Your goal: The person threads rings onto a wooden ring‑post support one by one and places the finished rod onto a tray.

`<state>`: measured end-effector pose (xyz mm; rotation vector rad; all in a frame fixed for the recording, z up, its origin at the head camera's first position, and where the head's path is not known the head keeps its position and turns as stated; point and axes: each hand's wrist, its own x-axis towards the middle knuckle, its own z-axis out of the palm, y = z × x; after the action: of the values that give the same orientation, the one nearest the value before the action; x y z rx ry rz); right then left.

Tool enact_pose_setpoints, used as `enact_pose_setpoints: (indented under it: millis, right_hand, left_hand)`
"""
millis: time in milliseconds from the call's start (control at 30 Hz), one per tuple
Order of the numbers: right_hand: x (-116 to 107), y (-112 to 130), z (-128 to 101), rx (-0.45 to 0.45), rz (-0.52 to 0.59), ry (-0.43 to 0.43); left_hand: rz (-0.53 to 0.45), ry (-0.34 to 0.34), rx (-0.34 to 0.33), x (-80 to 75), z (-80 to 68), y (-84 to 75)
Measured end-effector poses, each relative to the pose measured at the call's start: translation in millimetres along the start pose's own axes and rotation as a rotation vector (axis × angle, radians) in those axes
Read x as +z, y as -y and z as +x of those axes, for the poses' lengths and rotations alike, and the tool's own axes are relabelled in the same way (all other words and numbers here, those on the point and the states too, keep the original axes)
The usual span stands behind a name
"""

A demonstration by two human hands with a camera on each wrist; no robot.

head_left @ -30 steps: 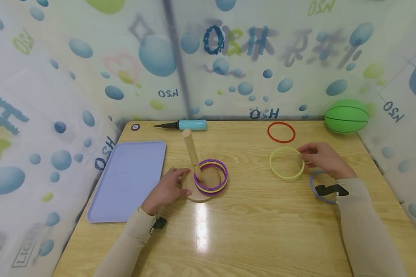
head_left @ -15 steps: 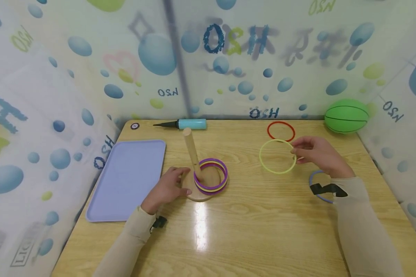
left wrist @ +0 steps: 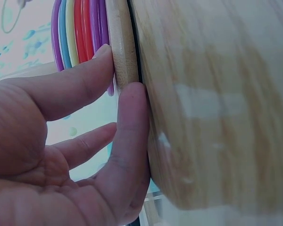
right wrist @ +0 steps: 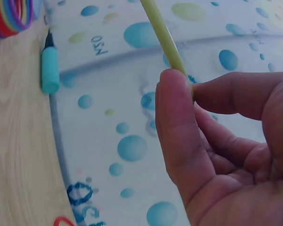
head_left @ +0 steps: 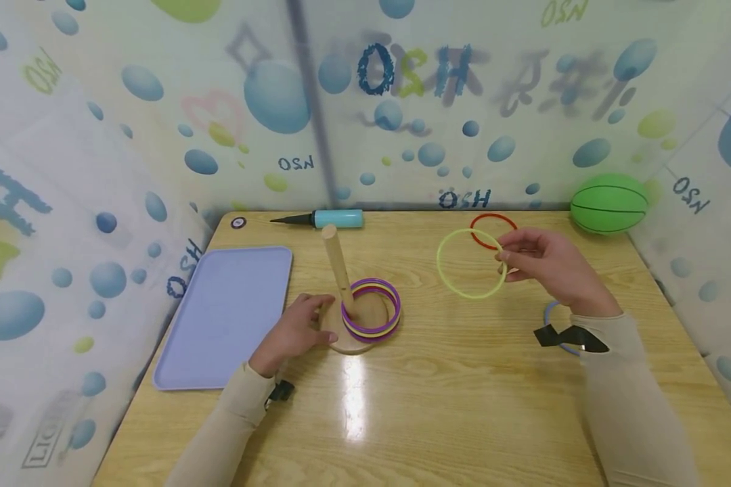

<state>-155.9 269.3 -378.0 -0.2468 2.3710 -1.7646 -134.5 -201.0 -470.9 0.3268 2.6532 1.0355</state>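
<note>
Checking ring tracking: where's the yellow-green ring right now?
In the head view the yellow-green ring is right of centre, lifted off the table and pinched by the right hand, in front of the red ring and right of the wooden peg.

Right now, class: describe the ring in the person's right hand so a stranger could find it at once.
Start at the wooden table, right of the upright wooden peg. The thin yellow-green plastic ring is pinched in the right hand, lifted off the table, unlike the flat red ring behind it.

Lavender tray (head_left: 222, 314) at table's (head_left: 451, 406) left, teal pump (head_left: 325, 218) along back edge, green ball (head_left: 609, 203) in far-right corner, red ring (head_left: 484, 220) nr it, blue ring (head_left: 549, 312) w/ sleeve over it.
</note>
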Motion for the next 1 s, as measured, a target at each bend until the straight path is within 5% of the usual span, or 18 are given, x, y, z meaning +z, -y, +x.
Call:
enact_pose_setpoints:
  millis: [333,733,1000]
  right_hand:
    - [19,27,-5,-0.096,0.219,0.033]
    - [47,68,-4,-0.171,0.182,-0.022]
    - [70,90,10,-0.269,0.319,0.046]
  left_hand:
    - [-0.01,0.012,-0.016,-0.7,-1.5,-2.5]
    - [0.0,0.011,-0.01,-1.0,-0.9,-2.2]
    - [-0.007,0.013,-0.016,-2.2,-0.6,-2.6]
